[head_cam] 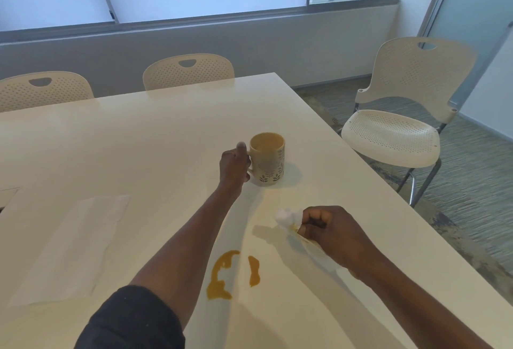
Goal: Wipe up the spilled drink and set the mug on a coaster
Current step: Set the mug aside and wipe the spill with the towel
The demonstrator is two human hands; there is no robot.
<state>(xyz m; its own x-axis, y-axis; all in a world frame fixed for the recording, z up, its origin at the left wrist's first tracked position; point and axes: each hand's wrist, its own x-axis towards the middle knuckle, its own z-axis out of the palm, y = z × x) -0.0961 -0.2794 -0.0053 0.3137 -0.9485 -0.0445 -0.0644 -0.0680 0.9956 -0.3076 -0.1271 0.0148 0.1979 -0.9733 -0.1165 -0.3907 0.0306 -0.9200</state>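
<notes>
Paper towel [72, 248], a flat white sheet, lies unfolded on the left part of the white table [138, 140], well apart from everything else on it. Behind the table's far edge stand two perforated cream chairs [188, 71], pushed in close. Further right, the left hand [233, 165] reaches out over the tabletop with its fingers curled round the handle of the mug [268, 160], thumb up beside the rim. The mug stands upright on the bare table, cream with a leaf pattern, pale liquid inside. The left forearm crosses the tabletop just left of the spill [222, 276], which lies near the front edge as two orange-brown streaks, a larger curved one and a shorter one beside it. Right of the spill, the right hand [330, 234] is closed in a fist round a crumpled tissue [288, 218], whose white end sticks out past the knuckles, with a yellowish stain near the fingers. The fist is near the spill but apart from it. A third chair [399, 132] stands off the table's right side on grey carpet.
</notes>
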